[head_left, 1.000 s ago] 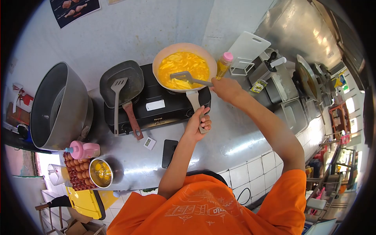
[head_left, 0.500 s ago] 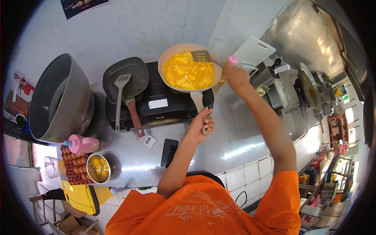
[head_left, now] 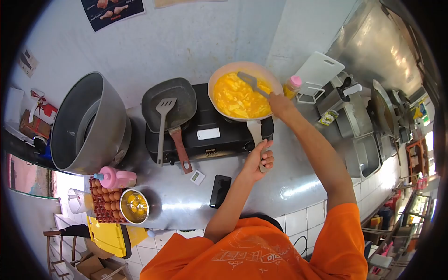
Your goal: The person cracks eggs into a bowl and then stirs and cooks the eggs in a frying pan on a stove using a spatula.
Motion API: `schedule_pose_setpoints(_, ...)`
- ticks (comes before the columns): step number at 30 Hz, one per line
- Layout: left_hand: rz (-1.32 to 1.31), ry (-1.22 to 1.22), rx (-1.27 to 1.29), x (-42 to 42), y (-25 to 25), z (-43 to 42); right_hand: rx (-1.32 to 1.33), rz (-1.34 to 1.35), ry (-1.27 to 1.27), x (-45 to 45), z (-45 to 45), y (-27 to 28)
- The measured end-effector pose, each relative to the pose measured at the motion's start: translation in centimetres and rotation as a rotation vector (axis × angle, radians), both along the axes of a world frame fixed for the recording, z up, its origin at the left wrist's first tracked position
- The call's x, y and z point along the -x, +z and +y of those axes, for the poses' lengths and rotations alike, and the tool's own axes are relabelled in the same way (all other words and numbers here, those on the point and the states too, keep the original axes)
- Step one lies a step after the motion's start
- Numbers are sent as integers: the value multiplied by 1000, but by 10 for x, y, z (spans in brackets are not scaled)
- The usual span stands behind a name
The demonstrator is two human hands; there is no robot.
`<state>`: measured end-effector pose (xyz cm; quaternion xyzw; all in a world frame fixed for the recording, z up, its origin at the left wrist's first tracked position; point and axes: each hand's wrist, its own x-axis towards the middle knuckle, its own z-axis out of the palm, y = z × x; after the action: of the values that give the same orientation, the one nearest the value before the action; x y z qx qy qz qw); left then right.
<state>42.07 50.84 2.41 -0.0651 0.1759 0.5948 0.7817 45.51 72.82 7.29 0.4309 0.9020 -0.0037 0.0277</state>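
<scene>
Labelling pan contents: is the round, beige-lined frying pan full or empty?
Partly full, not empty: a lumpy yellow mixture covers the base of the pan, leaving its upper wall bare. Depth: cannot tell.

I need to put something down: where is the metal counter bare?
Bare metal counter shows between the left hand and the right forearm, and between the steel bowl and the phone. The left end is crowded: egg tray, pink jug, deep grey pot.

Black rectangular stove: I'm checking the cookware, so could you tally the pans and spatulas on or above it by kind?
Pans: 2 (dark grey square pan, pale pink round pan)
Spatulas: 2 (grey slotted spatula lying in the square pan, grey spatula in the right hand)
Total: 4
</scene>
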Motion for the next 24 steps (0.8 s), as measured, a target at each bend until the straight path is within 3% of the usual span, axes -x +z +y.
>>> schedule_pose_setpoints(11, 19, 2, 2, 3, 0, -1, 174, -89, 165, -37, -43, 40)
schedule_pose_setpoints(17, 29, 32, 31, 2, 5, -2, -9, -152, 168, -46, -41, 106)
schedule_pose_setpoints(19, 2, 45, 27, 1, 2, -2, -192, -157, 199, -38, -28, 120)
schedule_pose_setpoints(24, 49, 47, 42, 2, 10, -4, -466, -163, 311, 2, 19, 114)
